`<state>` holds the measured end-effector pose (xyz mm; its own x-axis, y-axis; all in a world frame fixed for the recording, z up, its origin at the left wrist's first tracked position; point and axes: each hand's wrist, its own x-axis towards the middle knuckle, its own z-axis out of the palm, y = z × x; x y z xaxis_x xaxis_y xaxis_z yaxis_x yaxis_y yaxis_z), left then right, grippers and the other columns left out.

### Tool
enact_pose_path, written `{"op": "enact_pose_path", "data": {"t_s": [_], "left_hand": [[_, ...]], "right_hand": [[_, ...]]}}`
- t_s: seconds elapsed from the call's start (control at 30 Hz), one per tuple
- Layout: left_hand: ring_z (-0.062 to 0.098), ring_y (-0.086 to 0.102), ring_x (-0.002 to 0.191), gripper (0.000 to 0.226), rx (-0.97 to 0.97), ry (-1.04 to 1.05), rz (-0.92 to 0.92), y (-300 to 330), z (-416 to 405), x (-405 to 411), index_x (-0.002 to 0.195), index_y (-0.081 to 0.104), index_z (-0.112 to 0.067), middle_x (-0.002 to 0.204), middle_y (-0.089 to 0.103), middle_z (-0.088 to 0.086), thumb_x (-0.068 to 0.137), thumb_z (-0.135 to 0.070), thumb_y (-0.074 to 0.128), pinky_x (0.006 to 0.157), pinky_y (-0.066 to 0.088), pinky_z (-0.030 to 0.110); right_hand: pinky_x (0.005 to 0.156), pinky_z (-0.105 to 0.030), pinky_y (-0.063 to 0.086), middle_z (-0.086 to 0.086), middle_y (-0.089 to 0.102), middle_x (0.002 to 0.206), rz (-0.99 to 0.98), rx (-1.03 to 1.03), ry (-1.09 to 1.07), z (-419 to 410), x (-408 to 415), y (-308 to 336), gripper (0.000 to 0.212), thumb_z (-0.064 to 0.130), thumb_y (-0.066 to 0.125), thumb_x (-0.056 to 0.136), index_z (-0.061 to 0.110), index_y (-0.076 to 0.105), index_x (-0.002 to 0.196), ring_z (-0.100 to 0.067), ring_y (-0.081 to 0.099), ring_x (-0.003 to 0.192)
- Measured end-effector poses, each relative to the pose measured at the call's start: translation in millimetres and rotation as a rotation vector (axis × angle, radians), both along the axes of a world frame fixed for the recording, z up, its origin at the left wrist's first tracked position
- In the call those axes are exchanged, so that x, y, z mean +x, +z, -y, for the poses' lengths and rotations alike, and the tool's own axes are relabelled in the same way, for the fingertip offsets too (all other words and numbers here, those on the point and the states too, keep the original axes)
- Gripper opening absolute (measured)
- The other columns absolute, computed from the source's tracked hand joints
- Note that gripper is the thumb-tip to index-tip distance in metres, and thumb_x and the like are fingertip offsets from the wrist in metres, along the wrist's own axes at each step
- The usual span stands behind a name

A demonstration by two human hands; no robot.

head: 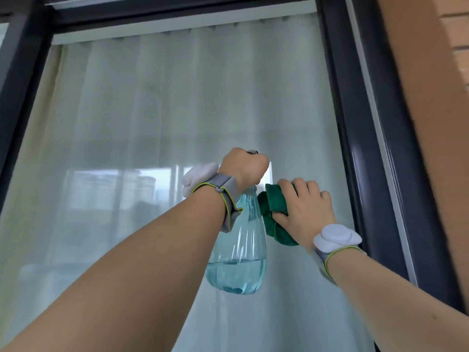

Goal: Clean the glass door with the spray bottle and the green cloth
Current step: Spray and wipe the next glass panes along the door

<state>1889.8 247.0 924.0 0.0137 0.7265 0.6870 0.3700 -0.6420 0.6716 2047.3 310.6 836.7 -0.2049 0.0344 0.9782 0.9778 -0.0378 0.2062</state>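
Your hands are working at the glass door (157,118).
Your left hand (242,168) is gripping the spray bottle (238,250); your right hand (304,201) is pressing the bunched green cloth (275,214) against the glass.

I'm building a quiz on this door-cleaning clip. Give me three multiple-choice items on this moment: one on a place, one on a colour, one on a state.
1. Where is the green cloth?
A. draped over the left forearm
B. under the right hand, by the glass door
C. hanging from the door frame

2. What colour is the spray bottle?
A. clear light blue
B. opaque red
C. solid black

3. How full is the bottle?
A. brim-full
B. empty
C. liquid only in the bottom part

Answers:
1 B, the right hand's fingers lie over the cloth.
2 A, the left hand grips its top and the body is see-through blue.
3 C, the liquid line sits low.
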Motion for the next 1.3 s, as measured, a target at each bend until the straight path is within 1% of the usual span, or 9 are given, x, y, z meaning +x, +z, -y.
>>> {"op": "enact_pose_path", "data": {"t_s": [0.07,0.17,0.23,0.43,0.53,0.7,0.87,1.17,1.3], "left_hand": [[0.032,0.058,0.062,0.023,-0.020,-0.007,0.012,-2,0,12,0.081,0.059,-0.007,0.069,0.065,0.017,0.064,-0.018,0.047,0.070,0.061,0.045],[0.029,0.059,0.046,0.008,-0.020,-0.021,-0.040,-5,3,26,0.078,0.054,-0.003,0.067,0.068,0.019,0.080,-0.009,0.049,0.046,0.044,0.021],[0.025,0.058,0.040,0.011,-0.004,-0.002,-0.048,-6,2,32,0.080,0.055,-0.003,0.070,0.069,0.018,0.086,-0.009,0.049,0.037,0.038,0.016],[0.030,0.060,0.063,0.025,0.028,0.055,-0.011,1,-2,13,0.086,0.061,-0.010,0.091,0.074,0.025,0.067,-0.019,0.048,0.063,0.048,0.033],[0.029,0.057,0.069,0.030,0.059,0.081,0.044,9,3,-2,0.085,0.059,-0.012,0.086,0.067,0.018,0.061,-0.023,0.045,0.066,0.048,0.034],[0.036,0.064,0.075,0.008,0.111,0.152,0.040,20,4,-22,0.079,0.054,-0.008,0.090,0.068,0.017,0.077,-0.015,0.050,0.067,0.051,0.033],[0.038,0.072,0.090,0.024,0.136,0.183,0.067,25,-2,-33,0.093,0.060,-0.007,0.102,0.070,0.019,0.076,-0.019,0.051,0.070,0.054,0.033],[0.037,0.073,0.083,0.027,0.099,0.234,-0.029,11,-6,-28,0.076,0.052,-0.011,0.096,0.072,0.017,0.057,-0.029,0.044,0.079,0.061,0.043],[0.038,0.074,0.087,0.028,0.128,0.222,-0.015,17,-3,-24,0.079,0.054,-0.009,0.096,0.071,0.018,0.060,-0.027,0.045,0.079,0.062,0.046]], "right_hand": [[0.061,-0.038,0.041,-0.003,0.055,0.094,-0.022,-0.004,0.023,-1,6,-7,0.060,0.047,0.074,0.064,0.017,0.053,0.111,-0.029,0.050,0.078],[0.063,-0.039,0.041,-0.005,0.053,0.098,-0.046,0.014,0.067,-3,12,-14,0.061,0.045,0.076,0.061,0.014,0.051,0.107,-0.029,0.050,0.079],[0.062,-0.039,0.041,-0.005,0.053,0.098,-0.032,0.016,0.055,-5,13,-18,0.058,0.046,0.076,0.061,0.013,0.054,0.103,-0.029,0.049,0.079],[0.068,-0.040,0.039,-0.005,0.052,0.102,0.062,0.013,0.008,-13,-7,-17,0.055,0.049,0.070,0.066,0.015,0.056,0.107,-0.030,0.047,0.086],[0.069,-0.040,0.037,-0.007,0.053,0.104,0.046,0.050,0.014,-17,-15,-2,0.052,0.046,0.069,0.069,0.015,0.056,0.109,-0.031,0.047,0.088],[0.067,-0.038,0.032,-0.011,0.053,0.103,-0.048,0.114,0.009,-26,-31,52,0.046,0.043,0.068,0.073,0.015,0.056,0.107,-0.032,0.048,0.085],[0.065,-0.037,0.024,-0.015,0.048,0.100,-0.184,0.112,-0.005,-24,-21,106,0.041,0.042,0.065,0.077,0.012,0.052,0.102,-0.030,0.043,0.084],[0.070,-0.041,0.032,-0.011,0.050,0.103,-0.148,0.113,-0.058,-26,-36,31,0.042,0.045,0.057,0.077,0.015,0.050,0.106,-0.032,0.045,0.090],[0.065,-0.038,0.030,-0.010,0.051,0.096,-0.040,0.115,-0.080,-26,-33,44,0.039,0.046,0.062,0.076,0.015,0.053,0.100,-0.030,0.046,0.082]]}}
